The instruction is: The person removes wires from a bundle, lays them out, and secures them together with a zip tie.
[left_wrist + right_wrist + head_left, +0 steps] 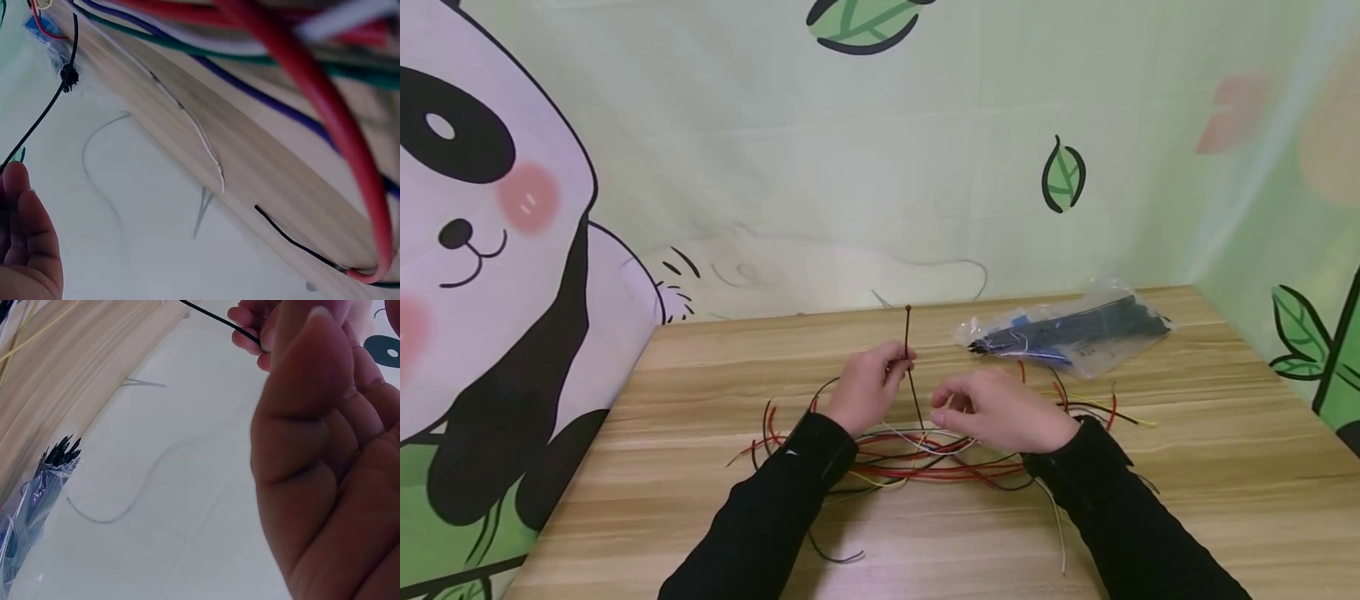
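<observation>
My left hand [867, 385] pinches a thin black cable tie [915, 396] near its middle, between thumb and fingers. The tie stands nearly upright, its small head at the top and its lower end by the wires. In the left wrist view, the cable tie [39, 119] runs up from the fingertips. My right hand [1000, 408] hovers just right of the tie, fingers loosely bent and holding nothing; its palm side fills much of the right wrist view. Beneath both hands lies a loose bundle of wires [940, 475] in red, black, white and yellow, partly hidden by hands and sleeves.
A clear plastic bag [1075, 333] of black cable ties lies behind the right hand, towards the back of the wooden table [1187, 517]. Loose wire ends spread out on both sides of the bundle. A printed cloth backdrop [880, 167] rises behind the table.
</observation>
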A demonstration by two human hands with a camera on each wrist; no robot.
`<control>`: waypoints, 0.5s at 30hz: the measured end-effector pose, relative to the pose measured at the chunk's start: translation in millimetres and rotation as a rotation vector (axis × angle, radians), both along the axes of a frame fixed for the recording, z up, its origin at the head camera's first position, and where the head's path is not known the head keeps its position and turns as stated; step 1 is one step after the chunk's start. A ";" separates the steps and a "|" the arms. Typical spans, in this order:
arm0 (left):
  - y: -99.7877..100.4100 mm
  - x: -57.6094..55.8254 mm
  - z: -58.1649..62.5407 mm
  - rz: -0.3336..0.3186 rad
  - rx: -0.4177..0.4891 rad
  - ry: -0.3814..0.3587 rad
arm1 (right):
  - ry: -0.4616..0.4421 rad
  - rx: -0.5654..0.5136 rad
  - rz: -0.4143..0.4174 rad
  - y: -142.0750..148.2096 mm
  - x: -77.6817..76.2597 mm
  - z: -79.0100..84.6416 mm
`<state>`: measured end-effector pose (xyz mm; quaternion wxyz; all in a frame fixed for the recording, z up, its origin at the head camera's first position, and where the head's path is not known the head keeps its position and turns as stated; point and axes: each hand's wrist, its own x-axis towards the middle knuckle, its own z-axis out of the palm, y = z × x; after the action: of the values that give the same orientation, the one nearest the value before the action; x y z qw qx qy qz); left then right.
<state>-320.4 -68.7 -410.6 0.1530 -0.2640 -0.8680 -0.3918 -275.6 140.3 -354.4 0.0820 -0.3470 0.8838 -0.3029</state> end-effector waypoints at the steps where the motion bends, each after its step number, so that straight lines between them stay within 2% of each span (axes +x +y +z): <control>1: 0.2 -0.2 -0.4 0.002 0.012 -0.006 | 0.003 0.001 0.000 0.1 -0.2 -0.1; 5: 1.8 -0.4 -1.9 0.000 0.047 -0.037 | 0.002 0.010 -0.002 0.0 -0.8 -1.1; 11: 3.1 0.3 -3.7 -0.004 0.043 -0.078 | -0.028 0.037 -0.004 -1.4 -0.8 -3.8; 15: 1.4 0.6 -1.0 0.019 0.065 -0.059 | -0.037 0.048 0.020 -3.5 2.1 -5.7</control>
<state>-319.8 -67.3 -411.6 0.1396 -0.2389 -0.8613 -0.4261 -273.4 136.8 -360.1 0.1095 -0.3483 0.8856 -0.2872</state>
